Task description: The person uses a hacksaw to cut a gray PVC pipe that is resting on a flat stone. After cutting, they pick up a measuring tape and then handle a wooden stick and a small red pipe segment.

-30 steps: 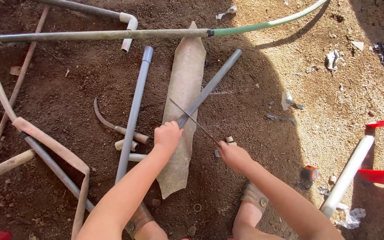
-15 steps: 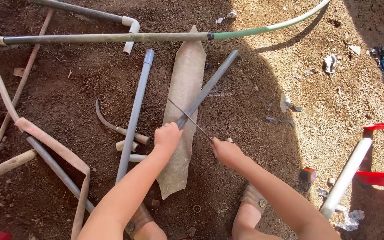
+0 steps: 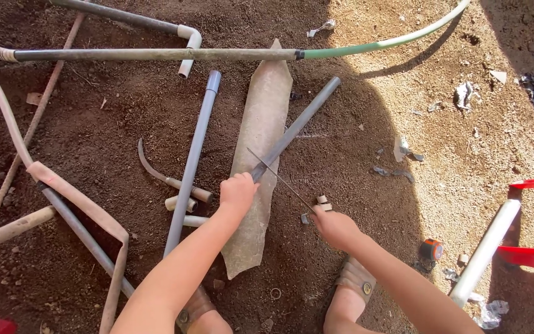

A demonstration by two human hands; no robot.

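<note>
Head view, left grip: the near end of a grey pipe (image 3: 296, 127) is being held down by the left hand (image 3: 238, 192), fingers closed around it.
Right grip: a thin saw blade (image 3: 279, 179) is being gripped at its near end by the right hand (image 3: 335, 227), fingers wrapped shut.
Blade: it is being laid across the grey pipe just beside the left hand.
Pipe: it is lying slanted over a flat grey sheet (image 3: 258, 161) on the dirt ground (image 3: 94, 136).
Nearby: a longer grey pipe (image 3: 193, 161) is lying left of the sheet; small cut pipe pieces (image 3: 321, 200) are lying by the right hand.
Further out: a long hose (image 3: 217, 54) is lying across the top; an orange tape measure (image 3: 431, 249) is lying to the right.
</note>
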